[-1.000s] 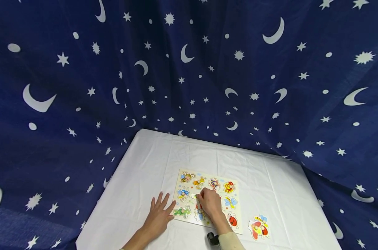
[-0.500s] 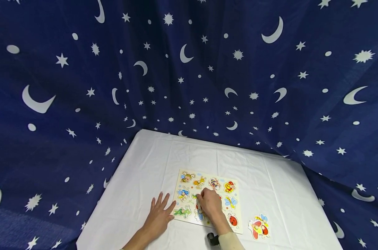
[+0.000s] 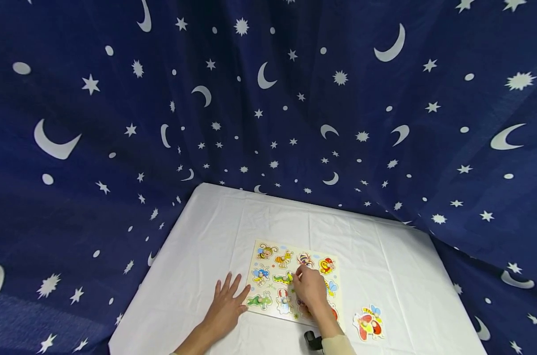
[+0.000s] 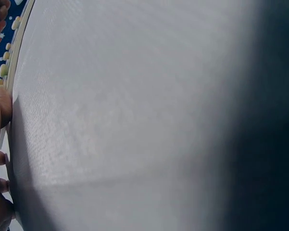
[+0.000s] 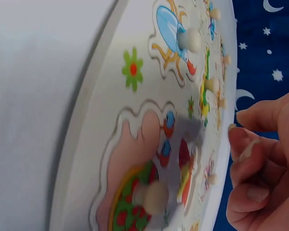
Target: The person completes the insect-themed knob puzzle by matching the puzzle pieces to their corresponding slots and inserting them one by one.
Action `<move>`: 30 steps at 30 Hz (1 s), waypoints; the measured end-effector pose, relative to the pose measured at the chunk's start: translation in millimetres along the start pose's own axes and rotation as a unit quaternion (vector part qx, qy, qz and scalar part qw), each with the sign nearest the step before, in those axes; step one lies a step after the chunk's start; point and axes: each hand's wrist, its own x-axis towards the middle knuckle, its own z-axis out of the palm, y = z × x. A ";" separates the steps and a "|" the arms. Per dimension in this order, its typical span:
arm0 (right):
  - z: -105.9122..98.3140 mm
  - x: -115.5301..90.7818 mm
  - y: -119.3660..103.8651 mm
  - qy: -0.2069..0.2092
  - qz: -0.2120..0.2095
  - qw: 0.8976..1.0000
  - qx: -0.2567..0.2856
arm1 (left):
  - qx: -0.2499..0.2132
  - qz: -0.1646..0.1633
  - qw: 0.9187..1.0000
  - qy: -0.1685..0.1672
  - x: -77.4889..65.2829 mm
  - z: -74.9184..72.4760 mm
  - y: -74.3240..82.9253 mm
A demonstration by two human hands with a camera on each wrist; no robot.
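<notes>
right hand (image 3: 310, 287) poised over puzzle board (image 3: 273, 311), fingers bent, tips apart, nothing seen in grasp. caterpillar piece (image 3: 283, 279) lies in board just left of fingertips, long axis left-right, head end nearer right hand. piece's knob (image 5: 212, 84) stands free of fingers. left hand (image 3: 225, 308) farther off, fingers spread, at board's left edge. loose pieces (image 3: 368, 325) lie right of board.

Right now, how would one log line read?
left hand: spread beside board; right hand: over board, apparently empty; loose pieces: right of board
</notes>
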 end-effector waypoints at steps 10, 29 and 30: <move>-12.3 -3.3 13.4 0.013 0.019 1.000 -0.012 | -0.001 0.005 1.000 0.001 1.2 -2.2 -0.7; -22.7 -17.9 31.9 0.000 0.049 0.999 -0.007 | 0.004 0.011 1.000 0.001 1.1 -1.8 -1.0; -24.2 -18.6 33.2 0.001 0.050 0.999 -0.008 | 0.004 0.011 1.000 0.000 1.1 -1.9 -1.3</move>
